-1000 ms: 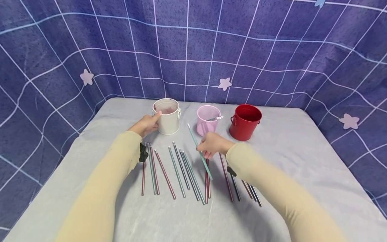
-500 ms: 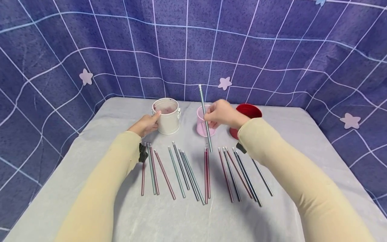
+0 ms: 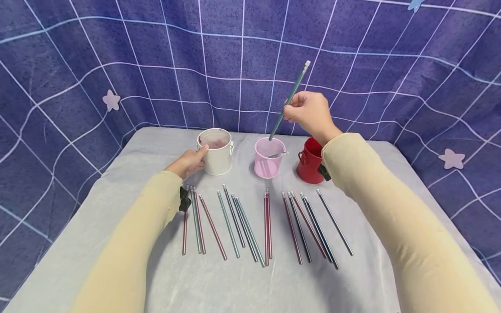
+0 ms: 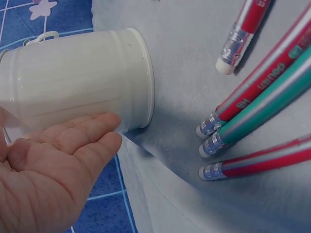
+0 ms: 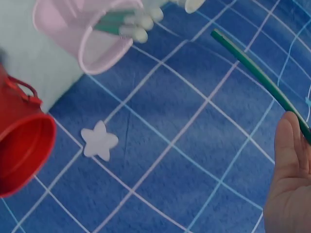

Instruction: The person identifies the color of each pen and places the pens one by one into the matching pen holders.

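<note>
Blue grid-patterned cloth hangs behind a grey cloth-covered table. Red metal bucket: partly hidden by right arm. Cream metal bucket: left hand rests nearly straight fingers along its wall. Pale pink bucket: pencils inside, count unclear, lower ends hidden. Right hand pinches slim green pencil, higher than half a second ago, eraser up, lower end apart from pink bucket.

Had buckets at eleven, twelve and one o'clock, pencils in middle bucket, more pencils on table toward six
</note>
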Tool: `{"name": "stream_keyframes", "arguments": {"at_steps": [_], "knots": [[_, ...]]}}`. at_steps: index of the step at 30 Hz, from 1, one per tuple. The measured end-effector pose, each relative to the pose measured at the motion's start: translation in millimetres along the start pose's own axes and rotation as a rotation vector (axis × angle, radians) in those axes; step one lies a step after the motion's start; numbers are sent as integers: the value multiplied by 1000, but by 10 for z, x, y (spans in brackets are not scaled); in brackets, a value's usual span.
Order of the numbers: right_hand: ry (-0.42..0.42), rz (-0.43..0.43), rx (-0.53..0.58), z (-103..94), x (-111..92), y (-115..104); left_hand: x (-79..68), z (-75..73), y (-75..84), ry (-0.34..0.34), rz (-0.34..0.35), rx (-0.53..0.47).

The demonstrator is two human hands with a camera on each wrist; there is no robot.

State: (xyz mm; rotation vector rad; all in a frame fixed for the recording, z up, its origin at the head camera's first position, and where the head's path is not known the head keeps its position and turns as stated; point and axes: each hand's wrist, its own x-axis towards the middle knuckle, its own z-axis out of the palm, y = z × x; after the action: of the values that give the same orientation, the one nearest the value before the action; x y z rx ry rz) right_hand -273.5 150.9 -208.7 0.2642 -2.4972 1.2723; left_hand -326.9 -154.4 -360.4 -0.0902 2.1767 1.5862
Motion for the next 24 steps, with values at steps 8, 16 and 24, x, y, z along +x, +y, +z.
{"name": "stream_keyframes", "arguments": {"at_steps": [8,16,24], "knots": [[76,-3,-63,-53,87,17,14,12,-4,21,-14,-5],[73,-9,-188,52,76,293,6,16,-25,20,-10,-20],[11,39,-176,174,54,526,-4,4,-21,29,-15,-34]]}}
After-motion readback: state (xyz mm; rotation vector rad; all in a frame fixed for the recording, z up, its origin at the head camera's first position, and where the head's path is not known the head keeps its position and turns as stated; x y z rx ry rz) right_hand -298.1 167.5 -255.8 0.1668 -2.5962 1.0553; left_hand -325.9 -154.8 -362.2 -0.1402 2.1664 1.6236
